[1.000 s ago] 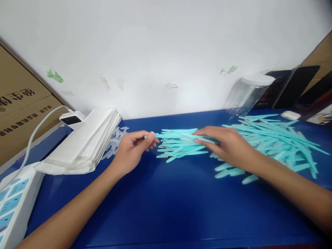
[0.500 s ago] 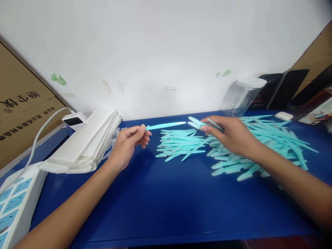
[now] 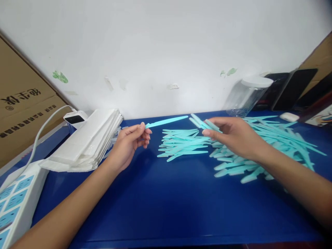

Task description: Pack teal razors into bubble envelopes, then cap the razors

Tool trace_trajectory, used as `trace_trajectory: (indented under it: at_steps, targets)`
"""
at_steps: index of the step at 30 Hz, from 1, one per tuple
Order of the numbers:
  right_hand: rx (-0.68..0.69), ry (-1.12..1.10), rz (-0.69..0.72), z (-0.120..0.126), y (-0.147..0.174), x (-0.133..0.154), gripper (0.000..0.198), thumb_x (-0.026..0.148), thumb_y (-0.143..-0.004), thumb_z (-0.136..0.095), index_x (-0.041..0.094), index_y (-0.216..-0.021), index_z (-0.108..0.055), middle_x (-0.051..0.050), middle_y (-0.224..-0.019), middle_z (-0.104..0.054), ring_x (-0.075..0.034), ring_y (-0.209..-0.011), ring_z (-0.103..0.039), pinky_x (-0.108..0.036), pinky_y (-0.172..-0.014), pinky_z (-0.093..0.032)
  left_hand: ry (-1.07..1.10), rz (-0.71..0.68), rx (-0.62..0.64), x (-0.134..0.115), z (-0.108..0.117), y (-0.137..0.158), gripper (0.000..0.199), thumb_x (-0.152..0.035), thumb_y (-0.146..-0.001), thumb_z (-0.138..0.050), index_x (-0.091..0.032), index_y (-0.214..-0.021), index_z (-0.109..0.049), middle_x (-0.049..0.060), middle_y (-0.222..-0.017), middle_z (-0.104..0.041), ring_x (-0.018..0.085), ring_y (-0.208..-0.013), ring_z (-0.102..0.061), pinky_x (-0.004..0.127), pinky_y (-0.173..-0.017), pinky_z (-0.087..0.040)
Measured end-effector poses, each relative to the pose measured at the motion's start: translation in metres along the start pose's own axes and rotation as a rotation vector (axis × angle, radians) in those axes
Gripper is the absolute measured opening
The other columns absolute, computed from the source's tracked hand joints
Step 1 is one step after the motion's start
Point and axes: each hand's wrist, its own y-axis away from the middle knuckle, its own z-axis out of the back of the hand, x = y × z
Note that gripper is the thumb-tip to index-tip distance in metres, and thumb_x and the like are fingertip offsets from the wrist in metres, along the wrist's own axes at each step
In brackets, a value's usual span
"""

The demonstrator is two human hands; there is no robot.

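Observation:
My left hand (image 3: 132, 141) pinches one slim turquoise eyebrow razor (image 3: 168, 121) by its end, between thumb and fingertips. The razor points right, its tip tilted slightly up. In my right hand (image 3: 230, 136) several more eyebrow razors (image 3: 198, 121) are held between thumb and fingers, their pale ends fanned toward the left. A small pile of the same razors (image 3: 181, 143) lies on the blue table (image 3: 166, 204) between and below my hands. Beneath my right hand and wrist spreads a larger heap of razors (image 3: 233, 167), partly hidden by the arm.
White flat packets (image 3: 83, 145) are stacked at left, beside a white device with a cable (image 3: 75, 118) and a power strip (image 3: 20, 200). Cardboard (image 3: 26, 93) stands far left. A clear jar with white lid (image 3: 247, 95), dark phones (image 3: 294, 90) and a white case (image 3: 289, 117) are back right.
The razor in my left hand has tilted up at its tip. One razor at the small pile's right side has shifted to lie flatter. The view has shifted slightly.

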Motion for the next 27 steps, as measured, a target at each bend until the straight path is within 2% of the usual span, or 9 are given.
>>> trace_trajectory:
  at_steps: [4, 7, 12, 16, 19, 23, 25, 27]
  targets:
    - [-0.201, 0.004, 0.021, -0.008, 0.003, 0.007, 0.032, 0.052, -0.094, -0.077, 0.021, -0.099, -0.083, -0.002, -0.082, -0.074, -0.019, -0.073, -0.063, -0.029, -0.062, -0.048, 0.028, 0.106, 0.092, 0.004, -0.011, 0.009, 0.038, -0.056, -0.089, -0.085, -0.018, -0.092, -0.083, 0.008, -0.098, -0.072, 0.017, -0.089, -0.061, 0.026, -0.07, -0.051]
    - [-0.251, -0.045, 0.057, -0.016, 0.008, 0.014, 0.025, 0.046, -0.094, -0.079, 0.023, -0.103, -0.084, -0.002, -0.087, -0.078, -0.02, -0.076, -0.066, -0.028, -0.063, -0.05, -0.06, 0.13, 0.144, 0.008, -0.02, 0.017, 0.039, -0.057, -0.092, -0.083, -0.021, -0.107, -0.085, 0.01, -0.106, -0.076, 0.02, -0.101, -0.063, 0.027, -0.078, -0.051]
    - [-0.292, -0.068, 0.071, -0.028, 0.015, 0.014, 0.024, 0.045, -0.094, -0.08, 0.025, -0.105, -0.085, -0.001, -0.089, -0.079, -0.02, -0.076, -0.066, -0.028, -0.063, -0.05, -0.132, 0.132, 0.196, 0.015, -0.028, 0.023, 0.04, -0.059, -0.098, -0.075, -0.02, -0.095, -0.085, 0.009, -0.104, -0.079, 0.017, -0.091, -0.063, 0.028, -0.078, -0.049]
    - [-0.3, -0.103, 0.056, -0.034, 0.017, 0.011, 0.025, 0.046, -0.094, -0.08, 0.025, -0.107, -0.084, -0.001, -0.086, -0.077, -0.017, -0.07, -0.062, -0.028, -0.06, -0.048, -0.139, 0.111, 0.204, 0.017, -0.028, 0.022, 0.039, -0.058, -0.099, -0.074, -0.022, -0.096, -0.087, 0.008, -0.103, -0.081, 0.019, -0.091, -0.066, 0.028, -0.074, -0.05]
    - [-0.243, -0.175, 0.001, -0.032, 0.014, 0.015, 0.032, 0.053, -0.092, -0.081, 0.024, -0.104, -0.083, -0.002, -0.084, -0.075, -0.017, -0.07, -0.064, -0.027, -0.058, -0.049, -0.262, 0.021, 0.191, 0.015, -0.026, 0.022, 0.037, -0.056, -0.1, -0.073, -0.022, -0.096, -0.088, 0.007, -0.097, -0.081, 0.019, -0.089, -0.068, 0.03, -0.077, -0.052]
    - [-0.103, -0.266, -0.146, -0.018, 0.007, 0.017, 0.047, 0.068, -0.095, -0.073, 0.022, -0.1, -0.077, -0.007, -0.102, -0.08, -0.019, -0.076, -0.072, -0.028, -0.058, -0.053, -0.437, -0.195, 0.182, 0.012, -0.024, 0.021, 0.031, -0.048, -0.103, -0.072, -0.023, -0.094, -0.087, 0.006, -0.098, -0.081, 0.021, -0.096, -0.073, 0.032, -0.083, -0.054]
    - [-0.044, -0.246, -0.201, -0.01, 0.004, 0.015, 0.052, 0.072, -0.1, -0.061, 0.022, -0.101, -0.075, -0.008, -0.093, -0.08, -0.02, -0.074, -0.073, -0.028, -0.057, -0.053, -0.51, -0.291, 0.176, 0.014, -0.022, 0.02, 0.026, -0.043, -0.103, -0.072, -0.024, -0.096, -0.087, 0.006, -0.102, -0.082, 0.021, -0.097, -0.074, 0.033, -0.085, -0.054]
    - [-0.013, -0.144, -0.183, -0.003, 0.003, 0.012, 0.055, 0.073, -0.104, -0.053, 0.023, -0.106, -0.076, -0.005, -0.075, -0.076, -0.02, -0.068, -0.071, -0.029, -0.056, -0.052, -0.577, -0.366, 0.181, 0.018, -0.02, 0.017, 0.021, -0.039, -0.103, -0.073, -0.025, -0.099, -0.088, 0.005, -0.104, -0.083, 0.021, -0.098, -0.074, 0.034, -0.089, -0.055]
